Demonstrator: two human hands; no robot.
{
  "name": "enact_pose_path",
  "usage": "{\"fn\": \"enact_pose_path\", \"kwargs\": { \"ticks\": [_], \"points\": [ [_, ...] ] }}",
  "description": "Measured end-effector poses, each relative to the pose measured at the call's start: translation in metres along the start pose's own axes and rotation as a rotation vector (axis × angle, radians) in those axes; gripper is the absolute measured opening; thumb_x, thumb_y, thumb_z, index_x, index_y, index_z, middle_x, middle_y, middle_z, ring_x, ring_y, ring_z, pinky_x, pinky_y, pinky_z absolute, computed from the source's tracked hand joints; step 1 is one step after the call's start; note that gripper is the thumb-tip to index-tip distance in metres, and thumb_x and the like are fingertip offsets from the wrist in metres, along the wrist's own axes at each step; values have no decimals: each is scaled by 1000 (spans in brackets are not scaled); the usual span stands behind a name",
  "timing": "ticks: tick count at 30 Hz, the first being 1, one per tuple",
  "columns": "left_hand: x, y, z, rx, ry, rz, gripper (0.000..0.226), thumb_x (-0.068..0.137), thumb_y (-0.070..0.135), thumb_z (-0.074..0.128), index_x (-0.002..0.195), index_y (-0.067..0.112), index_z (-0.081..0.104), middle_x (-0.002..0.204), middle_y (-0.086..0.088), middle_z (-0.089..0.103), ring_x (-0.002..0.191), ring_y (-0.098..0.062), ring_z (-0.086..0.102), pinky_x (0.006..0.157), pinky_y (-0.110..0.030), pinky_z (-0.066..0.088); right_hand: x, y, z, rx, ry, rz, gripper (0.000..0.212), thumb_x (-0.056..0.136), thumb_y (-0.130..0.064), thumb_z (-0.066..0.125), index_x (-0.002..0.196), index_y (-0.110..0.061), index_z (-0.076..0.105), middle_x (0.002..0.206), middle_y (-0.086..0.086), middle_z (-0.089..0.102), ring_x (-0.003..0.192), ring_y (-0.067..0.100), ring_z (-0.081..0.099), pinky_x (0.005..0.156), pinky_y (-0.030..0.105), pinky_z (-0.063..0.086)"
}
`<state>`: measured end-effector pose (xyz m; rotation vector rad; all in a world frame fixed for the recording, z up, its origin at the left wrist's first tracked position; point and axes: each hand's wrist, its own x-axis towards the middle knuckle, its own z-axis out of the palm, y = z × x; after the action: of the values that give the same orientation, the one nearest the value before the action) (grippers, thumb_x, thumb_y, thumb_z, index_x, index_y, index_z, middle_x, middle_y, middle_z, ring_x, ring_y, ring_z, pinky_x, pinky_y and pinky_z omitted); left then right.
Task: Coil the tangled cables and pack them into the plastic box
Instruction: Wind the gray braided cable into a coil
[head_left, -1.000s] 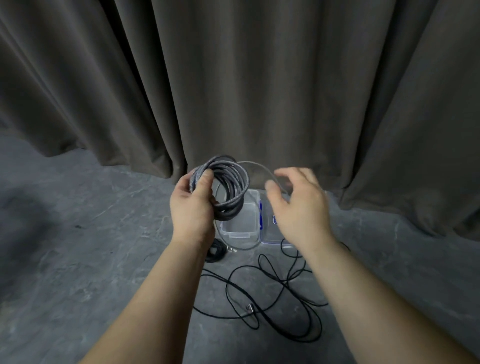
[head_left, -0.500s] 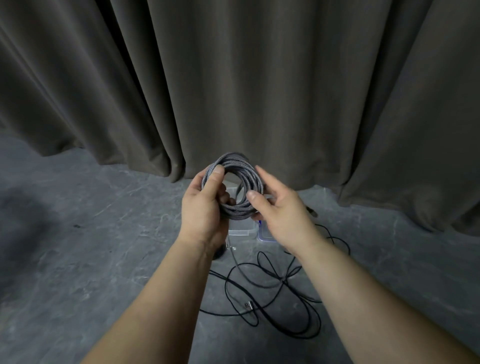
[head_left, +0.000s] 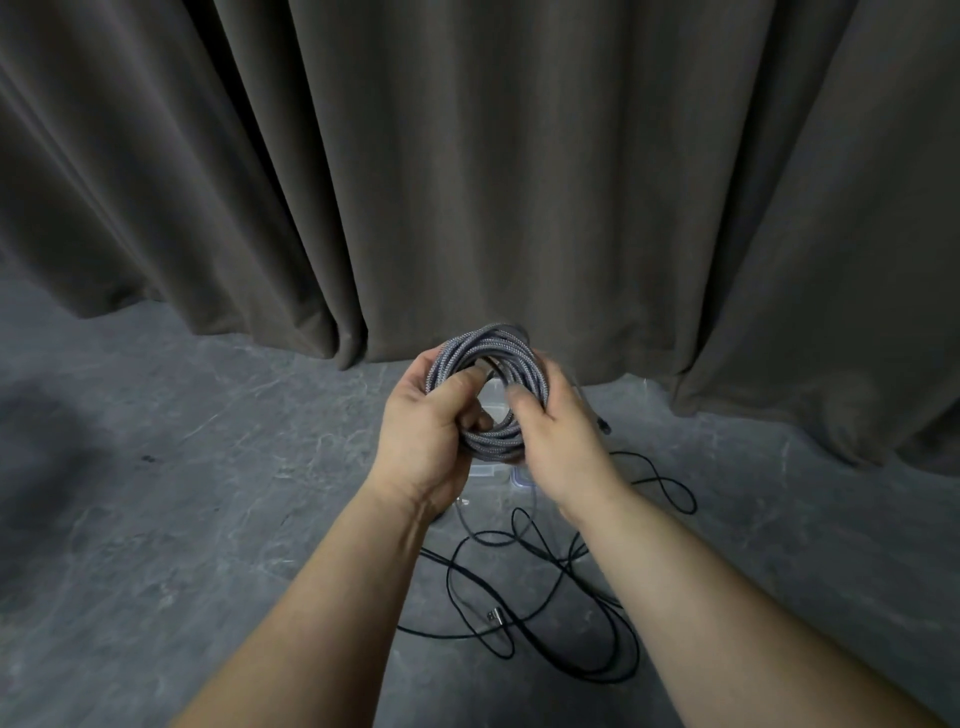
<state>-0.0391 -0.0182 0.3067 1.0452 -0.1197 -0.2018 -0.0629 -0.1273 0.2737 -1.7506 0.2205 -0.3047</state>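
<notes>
A grey braided cable is wound into a tight coil and held up in front of me. My left hand grips its left side, thumb across the strands. My right hand grips the right side, thumb on the coil. A loose tail of the grey cable hangs down below my left hand. The clear plastic box sits on the floor behind my hands, mostly hidden, with a blue-edged lid beside it. A tangled black cable lies spread on the floor beneath my forearms.
A heavy dark curtain hangs across the back, its hem on the grey stone-look floor. A dark plug end lies on the floor right of my hands. The black cable's metal connector lies near the centre of the tangle.
My right hand has laid the last loose loop onto the coil and closed on its right side. Both hands now hold the coil together, drawn in tighter.
</notes>
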Motion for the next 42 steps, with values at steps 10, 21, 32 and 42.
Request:
{"fn": "enact_pose_path", "kwargs": {
  "ticks": [10, 21, 32, 42],
  "points": [
    [1, -2, -9, 229, -81, 95, 19, 77, 18, 66, 95, 15, 62, 59, 8, 53, 48, -8, 43, 57, -29, 40, 3, -2, -10, -29, 14, -65, 12, 94, -25, 55, 97, -18, 64, 88, -2, 69, 86, 15, 65, 81, 37, 54],
    [5, -4, -17, 410, -75, 77, 18, 87, 25, 66, 88, 11, 55, 55, 8, 53, 50, -8, 47, 55, -27, 43, 3, -2, -9, -22, -8, -35, 8, 95, -21, 55, 92, -26, 60, 84, -8, 67, 83, 11, 64, 86, 38, 53],
    [0, -1, -10, 461, -47, 91, 9, 90, 14, 66, 84, 13, 58, 54, 8, 54, 51, -8, 48, 51, -22, 44, 6, -5, -13, -130, -2, -17, 7, 95, -23, 53, 93, -20, 59, 85, -2, 66, 84, 18, 63, 85, 42, 52],
    [-1, -1, -3, 351, -67, 75, 11, 88, 10, 66, 98, 8, 65, 57, 6, 56, 52, -11, 47, 53, -22, 43, 5, -7, -15, -173, 31, 2, 15, 96, -25, 54, 109, -18, 56, 93, -3, 67, 89, 16, 63, 81, 33, 51]
  ]
}}
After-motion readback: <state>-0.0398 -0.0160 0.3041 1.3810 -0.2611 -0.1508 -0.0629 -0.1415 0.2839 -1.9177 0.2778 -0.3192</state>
